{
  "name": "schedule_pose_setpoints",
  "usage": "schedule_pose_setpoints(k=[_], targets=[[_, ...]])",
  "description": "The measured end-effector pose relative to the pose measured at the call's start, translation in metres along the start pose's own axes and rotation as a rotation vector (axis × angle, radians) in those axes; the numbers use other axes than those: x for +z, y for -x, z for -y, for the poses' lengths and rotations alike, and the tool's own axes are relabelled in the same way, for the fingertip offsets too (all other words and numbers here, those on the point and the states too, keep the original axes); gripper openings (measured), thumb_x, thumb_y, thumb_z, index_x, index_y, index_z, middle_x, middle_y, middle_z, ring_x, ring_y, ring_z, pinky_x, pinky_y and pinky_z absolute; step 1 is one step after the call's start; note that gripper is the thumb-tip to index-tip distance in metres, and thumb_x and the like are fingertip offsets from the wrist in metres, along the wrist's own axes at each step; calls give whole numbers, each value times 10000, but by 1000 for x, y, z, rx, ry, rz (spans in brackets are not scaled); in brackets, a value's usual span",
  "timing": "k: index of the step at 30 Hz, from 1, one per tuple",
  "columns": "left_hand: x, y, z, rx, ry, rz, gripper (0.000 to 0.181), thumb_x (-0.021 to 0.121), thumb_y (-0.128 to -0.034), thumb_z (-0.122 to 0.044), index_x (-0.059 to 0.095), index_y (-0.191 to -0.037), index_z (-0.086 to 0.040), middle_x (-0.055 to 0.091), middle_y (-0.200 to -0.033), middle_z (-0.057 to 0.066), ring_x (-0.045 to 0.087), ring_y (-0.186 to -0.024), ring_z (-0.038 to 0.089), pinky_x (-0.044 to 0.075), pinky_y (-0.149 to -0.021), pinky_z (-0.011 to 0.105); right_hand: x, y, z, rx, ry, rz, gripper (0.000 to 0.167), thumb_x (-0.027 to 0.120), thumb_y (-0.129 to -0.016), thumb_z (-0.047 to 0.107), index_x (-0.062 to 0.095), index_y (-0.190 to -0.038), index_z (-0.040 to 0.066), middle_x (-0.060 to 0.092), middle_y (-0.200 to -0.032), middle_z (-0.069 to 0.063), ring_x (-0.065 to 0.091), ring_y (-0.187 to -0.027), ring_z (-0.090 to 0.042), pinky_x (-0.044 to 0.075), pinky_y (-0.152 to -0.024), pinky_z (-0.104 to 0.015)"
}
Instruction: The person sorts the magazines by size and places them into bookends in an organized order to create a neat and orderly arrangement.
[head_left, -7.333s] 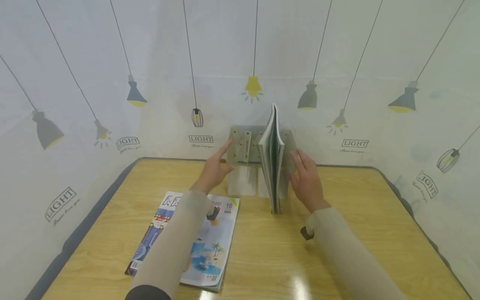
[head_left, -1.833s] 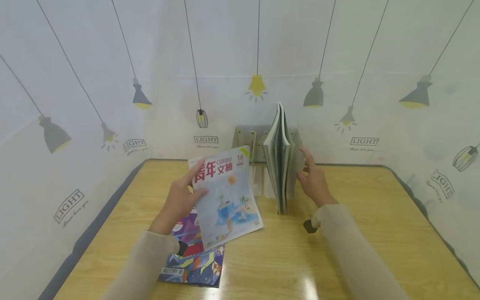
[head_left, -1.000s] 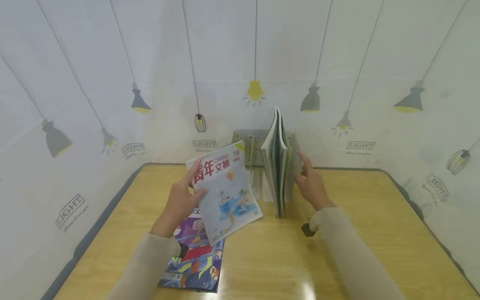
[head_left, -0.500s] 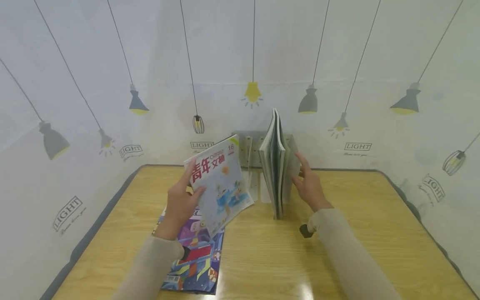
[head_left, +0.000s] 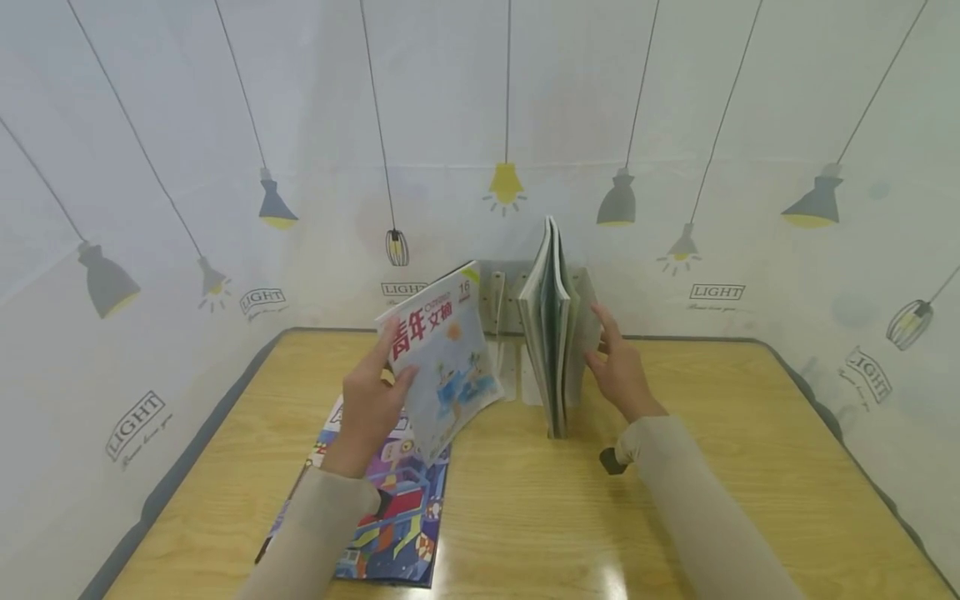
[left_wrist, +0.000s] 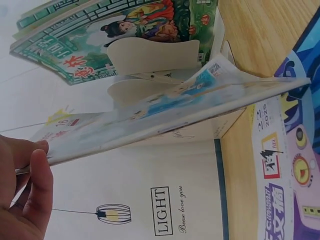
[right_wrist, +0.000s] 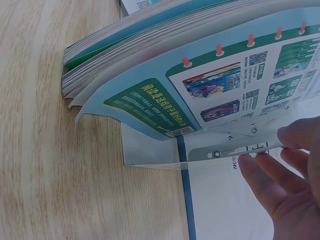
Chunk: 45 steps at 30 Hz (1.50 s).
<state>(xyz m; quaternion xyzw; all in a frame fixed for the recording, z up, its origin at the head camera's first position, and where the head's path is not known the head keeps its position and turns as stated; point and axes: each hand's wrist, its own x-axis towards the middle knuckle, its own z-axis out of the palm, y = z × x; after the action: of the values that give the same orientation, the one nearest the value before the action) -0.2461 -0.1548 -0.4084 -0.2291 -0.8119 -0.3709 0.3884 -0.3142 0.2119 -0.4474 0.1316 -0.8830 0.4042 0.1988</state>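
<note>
Item: magazine, pale blue beach cover, red Chinese title, number 16 at upper right. Raised over the counter, tilted, slightly bowed, before the left part of the rack; contact with the rack could not be told.

Left hand: thumb and fingers clamped on the magazine's left edge, near the top.

Right hand: thumb and fingers pinched on the edge of the right end panel of the metal book rack.

Book rack: pale metal with upright dividers, on the far side of the counter.

Upright magazines: several, standing in the right part of the rack, just left of the end panel; pale blue and green back cover with QR codes on the right-hand face.

Purple illustrated magazine: flat at near left, partly under the left arm; another magazine showed along its left edge.

Counter: yellow wood grain.

Backdrop: whitish, printed with hanging lamps and "LIGHT" labels.
</note>
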Motion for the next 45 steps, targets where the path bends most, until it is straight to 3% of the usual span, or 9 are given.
schedule_pose_setpoints(k=[10,17,23,34,40,45], targets=[[9,-8,-7,-16,-76,-39,779,701,-824,46,368,-1507,-130,671,-987,156,601,-751,209,494,-476,276,2,-1,-1,-3,4,-6,864,633,-887,-69,205,-1538,304,514,-1253,-392,591,-1069,-478,544,-797,-556],[15,-9,-11,-12,-133,-53,767,686,-806,47,390,-1494,-116,634,-822,127,553,-677,207,475,-505,287,3,-1,-2,-8,12,-8,872,634,-883,-75,200,-1540,301,517,-1243,-395,589,-1057,-496,541,-792,-567],[23,-8,-12,25,-187,-58,758,701,-826,24,380,-1499,-115,618,-773,125,552,-644,222,494,-557,333,2,-1,-2,-12,22,-7,862,635,-886,-63,203,-1537,302,513,-1239,-403,590,-1060,-490,539,-791,-573],[28,-13,-21,120,-257,-103,708,695,-800,46,446,-1453,-66,628,-748,169,555,-600,284,495,-518,422,1,1,-1,0,28,-6,866,634,-887,-63,198,-1538,305,505,-1232,-419,590,-1063,-484,547,-761,-570],[35,-13,-20,102,-262,-146,691,692,-779,53,478,-1427,-54,617,-719,175,530,-571,284,475,-486,403,2,1,-1,11,27,-2,857,631,-888,-58,202,-1539,297,507,-1235,-412,587,-1069,-481,555,-750,-555],[41,-13,-20,47,-268,-120,719,683,-804,45,432,-1465,-83,635,-781,193,546,-609,291,496,-518,394,3,1,-2,-3,26,-17,842,630,-882,-67,215,-1538,261,525,-1208,-413,595,-1050,-483,560,-735,-551]])
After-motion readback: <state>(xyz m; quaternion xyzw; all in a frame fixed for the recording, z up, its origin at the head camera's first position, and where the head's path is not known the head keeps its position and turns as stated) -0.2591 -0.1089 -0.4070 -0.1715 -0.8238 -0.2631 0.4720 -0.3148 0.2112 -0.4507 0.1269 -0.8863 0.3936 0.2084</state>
